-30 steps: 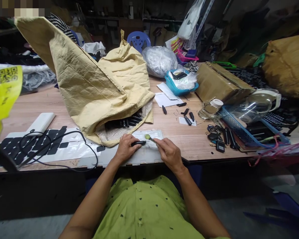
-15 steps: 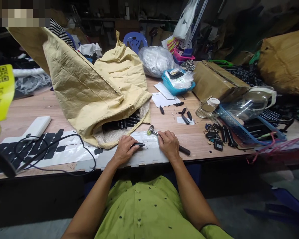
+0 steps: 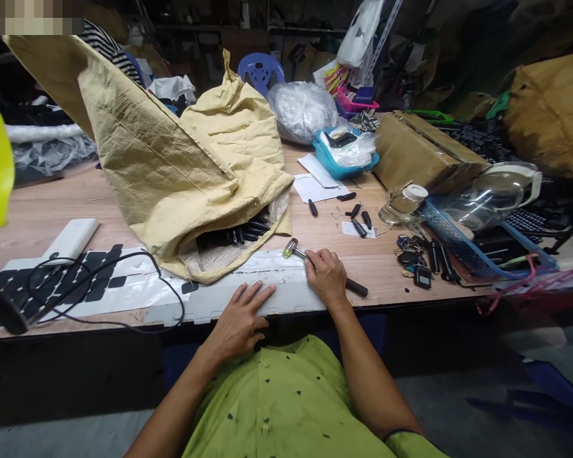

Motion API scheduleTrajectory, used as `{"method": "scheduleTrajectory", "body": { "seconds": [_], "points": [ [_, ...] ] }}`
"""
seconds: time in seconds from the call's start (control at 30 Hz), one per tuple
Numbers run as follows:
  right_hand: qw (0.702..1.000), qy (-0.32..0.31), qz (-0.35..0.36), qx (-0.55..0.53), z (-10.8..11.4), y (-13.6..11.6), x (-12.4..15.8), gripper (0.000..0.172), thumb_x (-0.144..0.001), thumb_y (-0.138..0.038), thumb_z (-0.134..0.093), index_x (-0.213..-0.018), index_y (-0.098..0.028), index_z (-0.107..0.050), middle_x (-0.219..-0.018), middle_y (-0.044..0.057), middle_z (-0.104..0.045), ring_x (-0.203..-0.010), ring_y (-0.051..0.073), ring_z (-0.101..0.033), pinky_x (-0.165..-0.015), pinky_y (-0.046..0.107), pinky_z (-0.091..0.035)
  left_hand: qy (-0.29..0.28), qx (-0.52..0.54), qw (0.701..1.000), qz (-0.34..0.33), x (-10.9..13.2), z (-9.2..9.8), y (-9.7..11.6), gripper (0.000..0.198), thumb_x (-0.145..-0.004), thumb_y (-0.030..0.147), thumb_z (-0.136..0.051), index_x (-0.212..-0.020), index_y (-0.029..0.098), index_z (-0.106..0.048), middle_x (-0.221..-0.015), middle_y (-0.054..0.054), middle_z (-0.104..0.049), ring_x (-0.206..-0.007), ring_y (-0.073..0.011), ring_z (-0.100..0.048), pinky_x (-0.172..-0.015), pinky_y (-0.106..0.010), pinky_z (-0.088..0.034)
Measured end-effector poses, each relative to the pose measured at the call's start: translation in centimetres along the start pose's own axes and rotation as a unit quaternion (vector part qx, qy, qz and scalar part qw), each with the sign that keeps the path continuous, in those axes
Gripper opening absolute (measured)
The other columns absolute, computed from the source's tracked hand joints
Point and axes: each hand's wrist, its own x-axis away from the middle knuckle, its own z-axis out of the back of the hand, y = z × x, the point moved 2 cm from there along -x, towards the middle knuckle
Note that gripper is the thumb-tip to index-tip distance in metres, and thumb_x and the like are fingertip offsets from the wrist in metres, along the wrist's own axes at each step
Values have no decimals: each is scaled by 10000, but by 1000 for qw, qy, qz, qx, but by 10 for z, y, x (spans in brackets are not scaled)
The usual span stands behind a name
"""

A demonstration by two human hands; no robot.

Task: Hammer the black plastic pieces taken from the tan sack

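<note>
My right hand [image 3: 326,275] is wrapped round a small hammer [image 3: 356,287] with a dark handle and a metal head with a yellowish-green face, resting over the grey-white sheet [image 3: 286,289] at the table's front edge. At that edge my left hand [image 3: 242,320] has its fingers spread, nothing visible in them; its thumb side hangs over the edge near the green shirt. Just beyond, a large beige cloth sack [image 3: 172,191] lies with its mouth towards me. Several black tube-like pieces [image 3: 241,235] show inside it. More small black pieces [image 3: 358,228] lie loose to the right.
On the left are a white box [image 3: 71,240], a black cable [image 3: 138,256] and a sheet of black stickers [image 3: 102,273]. To the right stand a glass jar [image 3: 403,205], a blue basket [image 3: 451,238], a clear jug [image 3: 494,191] and a cardboard box [image 3: 423,149].
My left hand has drawn back to the table edge and spread its fingers; the black piece it held is out of sight. The right hand keeps the hammer in place.
</note>
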Motion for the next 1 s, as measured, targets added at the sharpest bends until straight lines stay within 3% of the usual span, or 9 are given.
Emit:
{"method": "scheduleTrajectory", "body": {
  "seconds": [0.27,0.33,0.4,0.47,0.57,0.7,0.83,1.0],
  "points": [
    [1000,7,9,8,0,-1,0,250,-939,-221,-543,-1093,-242,-738,-876,65,-614,-837,216,-490,-731,314,-370,-1,56,998,8,0,8,0,310,-674,339,-903,-969,300,-815,-1655,-49,-360,-1495,-437,-318,-1217,-648,-230],
    [1000,6,9,10,0,-1,-1,246,-938,-222,-544,-1084,-243,-740,-879,63,-614,-835,214,-487,-732,310,-368,17,108,994,8,-2,14,-4,270,-713,392,-876,-959,300,-813,-1560,-69,-507,-1455,-410,-397,-1191,-615,-300],
    [1000,6,8,11,-1,-2,-1,244,-937,-221,-543,-1075,-242,-743,-880,63,-612,-835,212,-483,-733,307,-367,62,162,984,29,-8,22,-12,242,-804,428,-794,-992,277,-801,-1334,-91,-694,-1319,-343,-557,-1110,-514,-434],
    [1000,6,7,8,-1,-2,-1,247,-935,-216,-543,-1075,-242,-744,-885,64,-610,-840,212,-482,-737,305,-368,127,179,970,102,-20,33,-25,273,-876,436,-700,-1039,235,-785,-1086,-91,-775,-1087,-275,-681,-946,-400,-537],
    [1000,4,8,3,-2,-2,-1,250,-931,-210,-547,-1083,-239,-744,-891,67,-607,-852,213,-483,-742,306,-371,203,111,931,280,-45,54,-49,307,-899,440,-636,-1043,210,-779,-921,-72,-771,-845,-236,-704,-731,-325,-538],
    [1000,2,2,8,-3,-3,-2,236,-929,-208,-547,-1054,-237,-745,-880,66,-603,-846,214,-485,-737,308,-361,220,-11,868,445,-81,81,-70,317,-913,436,-596,-1030,205,-780,-980,-100,-767,-983,-292,-699,-766,-345,-512],
    [1000,-2,-1,13,-3,-5,-3,219,-925,-209,-553,-1025,-243,-745,-868,61,-606,-848,216,-489,-730,310,-346,174,-76,841,506,-108,90,-73,355,-894,451,-615,-1035,161,-763,-1053,-166,-760,-1043,-350,-688,-857,-416,-490],
    [1000,-2,-4,15,-3,-7,-4,217,-918,-204,-563,-1031,-242,-745,-862,57,-611,-839,215,-489,-720,310,-342,144,-101,847,502,-115,91,-73,327,-888,364,-596,-1052,133,-760,-1087,-196,-755,-1051,-361,-689,-891,-446,-475]
  ]
}}
